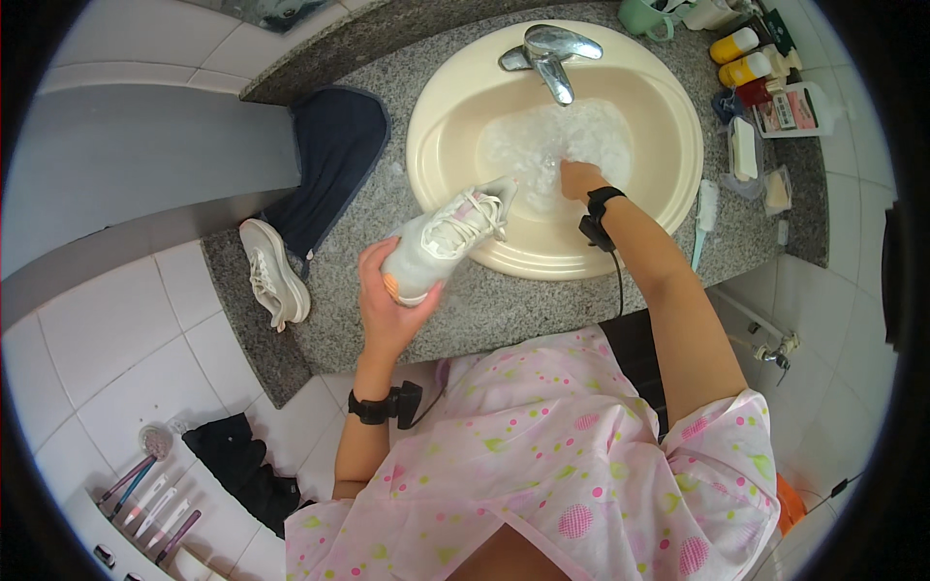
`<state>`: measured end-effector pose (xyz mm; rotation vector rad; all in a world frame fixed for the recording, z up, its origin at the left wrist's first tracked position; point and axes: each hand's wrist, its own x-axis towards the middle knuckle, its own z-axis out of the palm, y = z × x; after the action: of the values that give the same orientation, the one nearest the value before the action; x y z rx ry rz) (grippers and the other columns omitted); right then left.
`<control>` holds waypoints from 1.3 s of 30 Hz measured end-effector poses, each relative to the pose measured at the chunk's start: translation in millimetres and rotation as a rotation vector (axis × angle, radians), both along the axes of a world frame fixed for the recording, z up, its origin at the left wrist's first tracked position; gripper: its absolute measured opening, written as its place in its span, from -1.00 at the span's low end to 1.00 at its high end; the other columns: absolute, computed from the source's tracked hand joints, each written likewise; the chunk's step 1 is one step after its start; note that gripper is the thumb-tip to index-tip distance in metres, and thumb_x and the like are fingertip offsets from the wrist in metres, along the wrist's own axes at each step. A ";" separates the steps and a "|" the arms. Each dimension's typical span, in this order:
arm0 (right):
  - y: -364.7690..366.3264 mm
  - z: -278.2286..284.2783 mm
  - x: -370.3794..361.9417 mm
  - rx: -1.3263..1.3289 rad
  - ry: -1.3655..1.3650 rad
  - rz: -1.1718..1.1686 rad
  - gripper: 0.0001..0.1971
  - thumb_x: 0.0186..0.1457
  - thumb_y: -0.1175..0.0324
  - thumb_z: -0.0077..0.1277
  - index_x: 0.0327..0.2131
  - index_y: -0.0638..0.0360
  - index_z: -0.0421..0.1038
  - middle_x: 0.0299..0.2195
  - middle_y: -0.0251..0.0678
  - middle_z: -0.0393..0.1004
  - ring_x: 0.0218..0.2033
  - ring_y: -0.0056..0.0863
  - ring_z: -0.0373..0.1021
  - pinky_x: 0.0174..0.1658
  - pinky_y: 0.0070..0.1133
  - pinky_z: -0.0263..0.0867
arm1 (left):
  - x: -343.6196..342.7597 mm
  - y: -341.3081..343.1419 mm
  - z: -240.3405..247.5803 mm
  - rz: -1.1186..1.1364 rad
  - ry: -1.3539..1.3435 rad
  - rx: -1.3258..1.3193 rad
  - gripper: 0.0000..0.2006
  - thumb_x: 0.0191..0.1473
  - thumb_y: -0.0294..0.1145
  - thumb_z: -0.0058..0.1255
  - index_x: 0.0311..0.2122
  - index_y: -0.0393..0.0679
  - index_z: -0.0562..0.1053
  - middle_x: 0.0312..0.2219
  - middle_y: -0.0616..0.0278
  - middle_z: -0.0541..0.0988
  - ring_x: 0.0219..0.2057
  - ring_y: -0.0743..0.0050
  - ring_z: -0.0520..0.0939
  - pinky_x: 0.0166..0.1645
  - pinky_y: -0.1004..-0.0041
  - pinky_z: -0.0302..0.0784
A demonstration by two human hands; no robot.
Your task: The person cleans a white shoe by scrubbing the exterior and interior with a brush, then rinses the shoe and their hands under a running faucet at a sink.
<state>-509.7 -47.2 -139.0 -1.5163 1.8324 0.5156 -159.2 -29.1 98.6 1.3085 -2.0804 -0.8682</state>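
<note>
My left hand grips a pale sneaker with white laces by its toe end. The sneaker tilts up to the right, its heel end over the front left rim of a cream oval sink. White, foamy water lies in the basin. Into it reaches my right hand, its fingers hidden under the suds. A chrome faucet stands behind the hand at the back of the sink. Another pale sneaker rests on the counter's left end.
A dark blue cloth lies left of the sink. On the right are a brush with a light blue handle, a soap dish and several bottles. A green mug stands at the back. A grey panel borders the left side.
</note>
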 end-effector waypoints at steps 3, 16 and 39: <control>-2.6 5.6 2.7 0.002 -0.026 -0.039 -0.48 -0.03 0.49 -0.20 0.09 0.25 0.15 -0.14 -0.03 0.47 -0.10 -0.11 0.42 -0.08 -0.26 0.33 | -0.1 1.2 -0.2 0.003 0.006 0.004 -0.30 -0.32 -0.53 0.29 0.01 -0.22 0.22 -0.08 0.01 0.33 -0.03 0.11 0.39 0.09 0.26 0.28; 1.5 13.3 8.9 0.014 0.002 0.041 -0.36 -0.04 0.48 -0.14 0.19 0.25 0.02 -0.18 -0.07 0.50 -0.15 -0.15 0.46 -0.14 -0.32 0.35 | -2.7 3.2 1.6 0.014 -0.007 -0.003 -0.30 -0.32 -0.51 0.29 0.01 -0.21 0.23 -0.08 -0.01 0.33 -0.04 0.11 0.40 0.07 0.26 0.30; 5.9 24.5 2.7 -0.135 -0.042 -0.066 -0.55 0.02 0.48 -0.19 0.05 0.19 0.18 -0.25 -0.11 0.52 -0.20 -0.15 0.47 -0.17 -0.29 0.35 | 2.3 8.4 5.8 0.008 0.000 0.003 -0.29 -0.31 -0.50 0.29 0.02 -0.22 0.23 -0.07 0.02 0.33 -0.02 0.13 0.39 0.10 0.27 0.27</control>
<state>-507.0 -41.3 -114.5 -1.5371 1.9102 0.3317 -156.9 -20.7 104.4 1.3176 -2.0726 -0.8683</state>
